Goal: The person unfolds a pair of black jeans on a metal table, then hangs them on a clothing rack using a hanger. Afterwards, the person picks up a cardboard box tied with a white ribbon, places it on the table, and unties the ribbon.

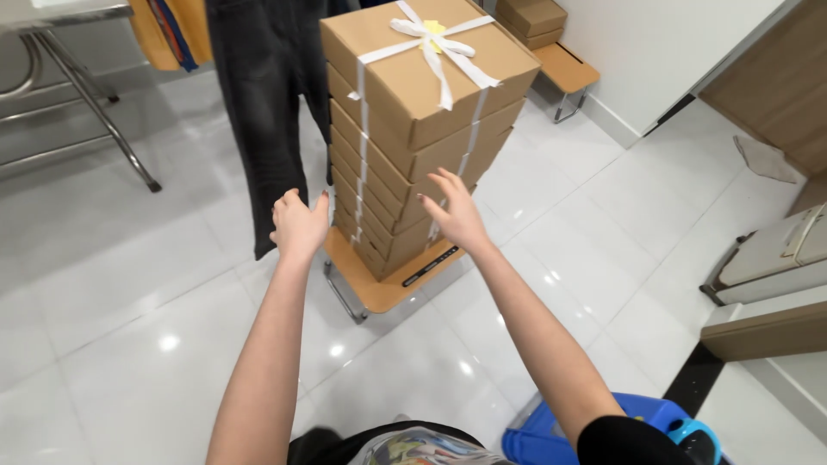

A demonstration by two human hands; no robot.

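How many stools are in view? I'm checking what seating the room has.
2: one wooden stool under the tied stack of cardboard boxes, and another stool by the far wall, holding more boxes. Others may be out of frame.

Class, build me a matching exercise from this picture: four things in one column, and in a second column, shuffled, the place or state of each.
Things:
1. stack of cardboard boxes
2. white ribbon
3. blue container
4. dark trousers

Places or states:
A. hanging behind the stack, at its left
B. on the floor at the bottom edge
C. standing on a low wooden stool
D. tied in a bow on the top box

Pairs: 1-C, 2-D, 3-B, 4-A
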